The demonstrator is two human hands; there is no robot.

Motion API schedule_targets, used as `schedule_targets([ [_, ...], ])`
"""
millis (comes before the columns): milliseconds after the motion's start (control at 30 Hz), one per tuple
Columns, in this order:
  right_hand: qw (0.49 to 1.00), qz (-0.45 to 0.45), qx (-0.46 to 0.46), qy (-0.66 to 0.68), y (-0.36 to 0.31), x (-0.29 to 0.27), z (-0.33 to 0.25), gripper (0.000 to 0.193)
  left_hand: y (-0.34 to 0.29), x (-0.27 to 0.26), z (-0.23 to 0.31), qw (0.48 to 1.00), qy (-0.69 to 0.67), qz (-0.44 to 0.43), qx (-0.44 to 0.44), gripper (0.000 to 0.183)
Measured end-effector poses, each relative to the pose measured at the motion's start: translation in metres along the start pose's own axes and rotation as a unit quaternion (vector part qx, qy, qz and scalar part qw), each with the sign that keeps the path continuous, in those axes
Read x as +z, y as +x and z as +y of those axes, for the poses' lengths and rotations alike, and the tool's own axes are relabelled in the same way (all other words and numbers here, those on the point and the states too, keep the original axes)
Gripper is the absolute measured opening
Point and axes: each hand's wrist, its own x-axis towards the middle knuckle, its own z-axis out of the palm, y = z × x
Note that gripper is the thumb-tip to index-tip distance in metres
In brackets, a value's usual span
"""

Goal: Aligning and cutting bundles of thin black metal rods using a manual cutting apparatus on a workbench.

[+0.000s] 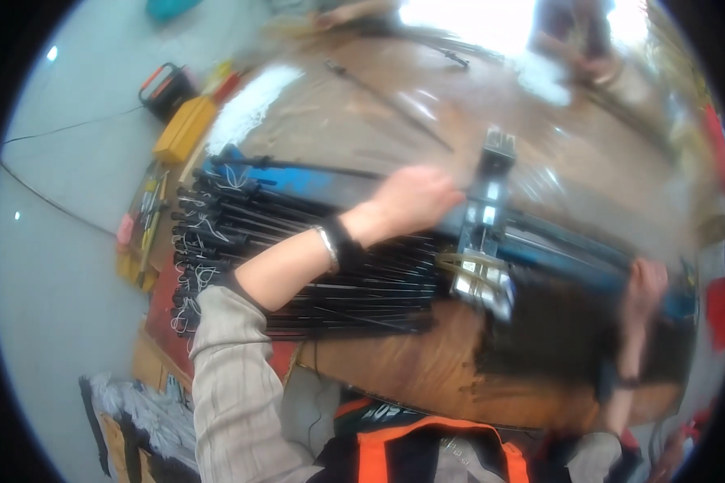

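My left hand (419, 198) is closed, just left of a shiny metal clamp fixture (483, 217) on the table. Whatever its fingers hold, if anything, is hidden. A thin black rod (322, 167) runs toward this hand from the left. My right hand (648, 283), blurred, is closed like a fist at the right end of a long blue rail (576, 245); I cannot make out what is in it. Beneath my left forearm lies a thick row of black rods (354, 302), their handle ends to the left with loose white strings. A yellowish tube or band (467, 264) loops at the fixture's near end.
The brown table (387, 354) has a curved near edge. Another long rod (387, 103) lies across its far part. Yellow boxes (185, 129) and tools stand along the left edge. Blurred hands of other people (596, 68) show at the far side. A cable (56, 201) crosses the floor.
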Motion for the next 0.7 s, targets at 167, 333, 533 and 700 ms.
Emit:
schedule_targets([
  [167, 1.000, 0.011, 0.004, 0.020, -0.004, 0.006, 0.008, 0.004, 0.003, 0.018, 0.000, 0.997, -0.044, -0.021, -0.062, 0.018],
  [333, 0.999, -0.001, 0.043, 0.001, -0.003, -0.013, -0.011, 0.007, -0.005, 0.015, -0.008, 0.997, -0.070, 0.040, -0.022, 0.019],
  [533, 0.996, -0.027, -0.073, 0.050, -0.025, -0.005, -0.070, 0.024, 0.000, 0.018, 0.003, 0.996, 0.007, -0.027, -0.089, 0.018],
  [700, 0.988, -0.069, -0.037, 0.136, -0.049, -0.008, -0.113, 0.023, 0.012, 0.015, 0.010, 0.990, -0.009, -0.058, -0.128, 0.019],
])
